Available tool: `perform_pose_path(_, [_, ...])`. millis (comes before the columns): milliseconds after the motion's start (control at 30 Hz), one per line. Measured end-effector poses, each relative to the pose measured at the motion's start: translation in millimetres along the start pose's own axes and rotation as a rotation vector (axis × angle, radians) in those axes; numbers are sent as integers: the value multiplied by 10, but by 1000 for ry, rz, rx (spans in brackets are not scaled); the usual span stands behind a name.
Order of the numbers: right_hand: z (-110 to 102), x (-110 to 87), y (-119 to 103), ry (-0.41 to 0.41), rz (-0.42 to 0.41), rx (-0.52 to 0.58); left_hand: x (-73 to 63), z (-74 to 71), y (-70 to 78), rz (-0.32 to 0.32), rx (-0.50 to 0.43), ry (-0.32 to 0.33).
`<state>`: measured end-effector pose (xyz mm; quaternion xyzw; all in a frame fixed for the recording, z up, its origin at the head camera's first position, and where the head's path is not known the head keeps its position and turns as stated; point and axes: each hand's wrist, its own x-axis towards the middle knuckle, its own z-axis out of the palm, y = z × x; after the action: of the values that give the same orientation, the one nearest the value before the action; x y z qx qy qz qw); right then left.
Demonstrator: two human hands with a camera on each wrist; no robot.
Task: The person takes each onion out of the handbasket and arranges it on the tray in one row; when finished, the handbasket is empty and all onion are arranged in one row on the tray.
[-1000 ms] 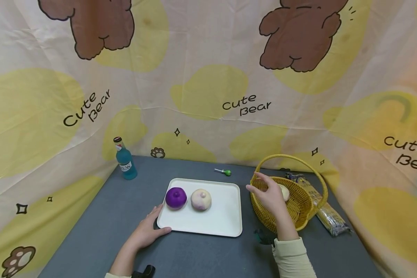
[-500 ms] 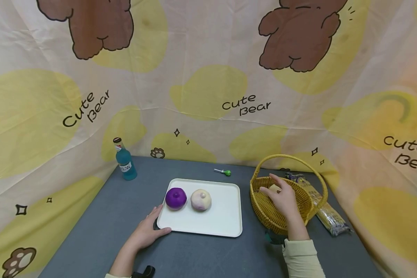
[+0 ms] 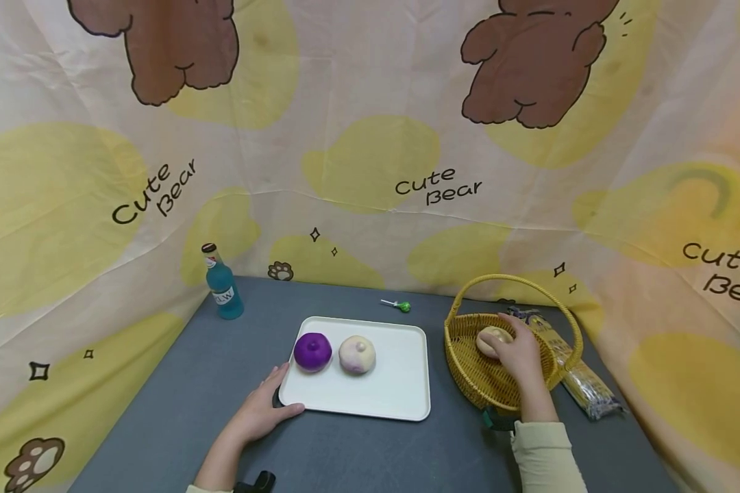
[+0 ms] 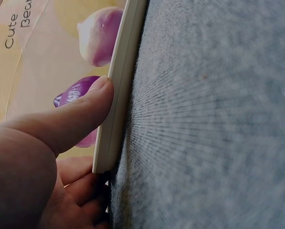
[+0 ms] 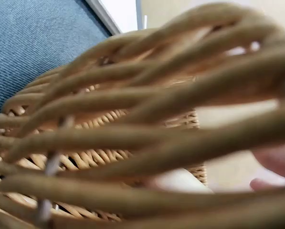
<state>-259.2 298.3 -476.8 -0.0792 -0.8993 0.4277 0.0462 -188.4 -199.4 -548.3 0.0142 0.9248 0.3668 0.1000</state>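
My left hand (image 3: 260, 409) rests at the near left corner of a white tray (image 3: 395, 383), with its thumb (image 4: 92, 107) on the rim and fingers along the side. A purple onion-like bulb (image 3: 312, 352) and a cream bulb with a purple blush (image 3: 357, 355) sit on the tray. Over at the right, my right hand (image 3: 521, 354) reaches into a yellow wicker basket (image 3: 469, 373), thumb and fingers around a cream round bulb (image 3: 492, 340). In the right wrist view, the basket's woven side (image 5: 109, 138) hides most of that hand and the bulb.
A blue bottle (image 3: 224, 291) stands at the back left, and a green lollipop (image 3: 402, 306) lies behind the tray. The basket's handle (image 3: 518, 279) arches above its opening. Along its right side lies a clear-and-yellow packet (image 3: 582, 380). A printed cloth hangs behind the table.
My right hand has moved right and down into the basket, closing in around the cream bulb there. The left hand and the tray have stayed put.
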Motion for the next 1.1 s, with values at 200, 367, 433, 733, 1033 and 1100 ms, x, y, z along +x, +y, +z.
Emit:
perform_pose_path(200, [25, 42, 97, -56, 38, -26, -3, 2, -14, 4, -3, 2])
perform_pose_path(367, [46, 75, 180, -69, 40, -65, 0, 13, -29, 5, 4, 4])
perform_pose_path(433, [56, 88, 201, -68, 35, -86, 0, 15, -30, 5, 6, 6])
perform_pose_path(733, [88, 109, 227, -79, 86, -117, -7, 7, -26, 3, -2, 5])
perform_pose_path(1033, [93, 64, 199, -59, 91, -134, -3, 5, -9, -2, -3, 4])
perform_pose_path(1100, [85, 31, 189, -59, 85, -123, -6, 2, -5, -10, -2, 3])
